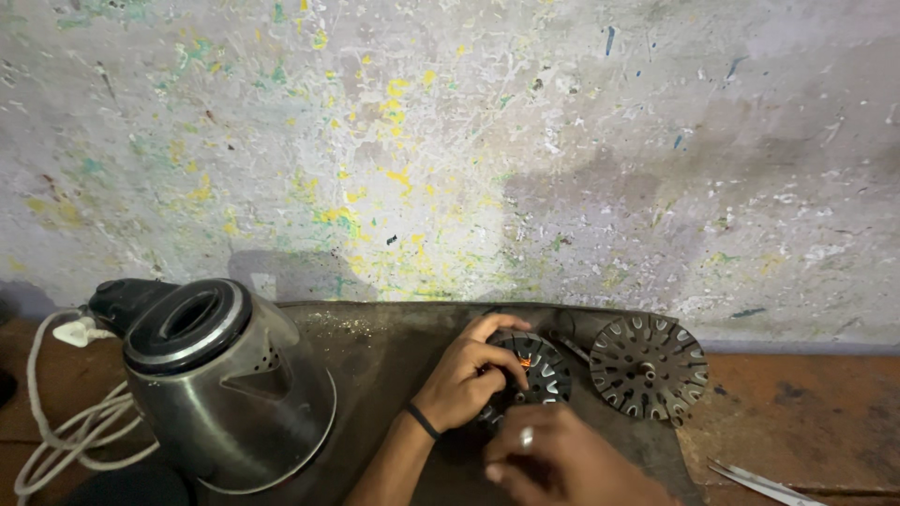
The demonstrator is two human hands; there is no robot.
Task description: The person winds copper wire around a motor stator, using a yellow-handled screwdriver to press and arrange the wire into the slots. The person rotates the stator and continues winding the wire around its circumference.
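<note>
A dark round slotted metal core (536,367) with a bit of orange copper wire at its middle lies on a dark metal sheet (384,342). My left hand (466,375), with a black band on the wrist, grips the core's left side with curled fingers. My right hand (553,457), wearing a ring, is closed at the core's near edge; what its fingers pinch is hidden. A second slotted metal disc (648,364) lies flat just right of the core, untouched.
A steel electric kettle (225,384) with a black lid rim lies tilted at the left, a white cord (66,422) looped beside it. Metal scissors or tweezers (764,484) lie at the lower right on the reddish floor. A paint-spattered wall (450,141) rises behind.
</note>
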